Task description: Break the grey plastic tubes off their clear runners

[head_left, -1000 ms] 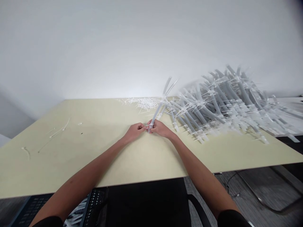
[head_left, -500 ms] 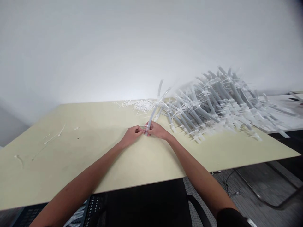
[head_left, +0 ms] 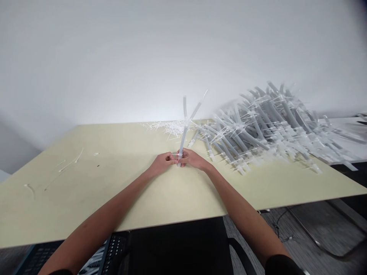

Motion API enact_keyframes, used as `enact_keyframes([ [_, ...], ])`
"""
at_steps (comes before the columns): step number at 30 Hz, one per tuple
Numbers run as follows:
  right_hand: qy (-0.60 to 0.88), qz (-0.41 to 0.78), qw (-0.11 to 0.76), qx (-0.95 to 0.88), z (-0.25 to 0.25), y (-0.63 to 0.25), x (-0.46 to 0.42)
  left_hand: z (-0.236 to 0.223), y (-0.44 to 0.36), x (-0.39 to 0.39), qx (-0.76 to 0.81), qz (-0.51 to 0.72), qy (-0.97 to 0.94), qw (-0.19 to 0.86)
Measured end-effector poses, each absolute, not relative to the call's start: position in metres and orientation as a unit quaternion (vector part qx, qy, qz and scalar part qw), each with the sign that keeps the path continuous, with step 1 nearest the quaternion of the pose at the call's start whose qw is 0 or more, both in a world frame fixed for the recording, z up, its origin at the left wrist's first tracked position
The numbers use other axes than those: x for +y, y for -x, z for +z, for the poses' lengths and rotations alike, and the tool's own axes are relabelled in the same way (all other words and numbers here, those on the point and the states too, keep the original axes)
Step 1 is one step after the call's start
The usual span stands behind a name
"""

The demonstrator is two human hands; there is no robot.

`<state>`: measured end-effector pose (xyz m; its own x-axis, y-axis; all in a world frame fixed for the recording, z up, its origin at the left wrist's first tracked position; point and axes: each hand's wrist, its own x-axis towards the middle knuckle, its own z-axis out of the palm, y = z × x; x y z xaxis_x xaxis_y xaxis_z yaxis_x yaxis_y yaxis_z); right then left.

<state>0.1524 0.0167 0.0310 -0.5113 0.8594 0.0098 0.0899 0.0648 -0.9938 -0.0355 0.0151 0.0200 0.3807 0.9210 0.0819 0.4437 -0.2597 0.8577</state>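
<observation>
A branched grey plastic tube [head_left: 183, 138] stands nearly upright over the table, its stem low and two arms spreading at the top. Fingers of my right hand [head_left: 195, 158] are closed around the stem near its lower end. From the left, my left hand [head_left: 161, 164] meets it, fingers pinched at a thin white cable tie [head_left: 174, 154] that reaches the stem. Both sets of fingertips nearly touch, and they partly hide the tube's lower end and the tie's loop.
To the right lies a large heap of similar branched tubes [head_left: 258, 122] with ties on them. Loose white cable ties [head_left: 172, 126] are piled at the table's back edge. A few stray ties [head_left: 71, 162] lie left. Below the table [head_left: 143, 206] is a dark plastic crate [head_left: 113, 248].
The tube has swung more upright, its top shifting left. My hands stay close together at its lower end. The whole view has shifted slightly.
</observation>
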Motion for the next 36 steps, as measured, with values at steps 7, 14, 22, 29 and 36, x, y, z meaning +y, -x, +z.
enact_keyframes([
  [7, 0.378, 0.596, 0.335, -0.625, 0.038, -0.153, 0.012, 0.027, 0.041, 0.011, 0.437, 0.293, -0.749, 0.403],
  [14, 0.374, 0.631, 0.371, -0.57, 0.038, -0.152, 0.011, 0.034, 0.037, 0.005, 0.458, 0.293, -0.747, 0.382],
  [22, 0.402, 0.608, 0.39, -0.563, 0.035, -0.145, 0.011, 0.034, 0.037, 0.004, 0.456, 0.285, -0.769, 0.345],
  [29, 0.36, 0.641, 0.379, -0.561, 0.035, -0.144, 0.01, 0.033, 0.037, 0.003, 0.444, 0.29, -0.776, 0.341],
  [36, 0.343, 0.642, 0.38, -0.57, 0.035, -0.144, 0.01, 0.031, 0.036, 0.004, 0.451, 0.3, -0.775, 0.324],
])
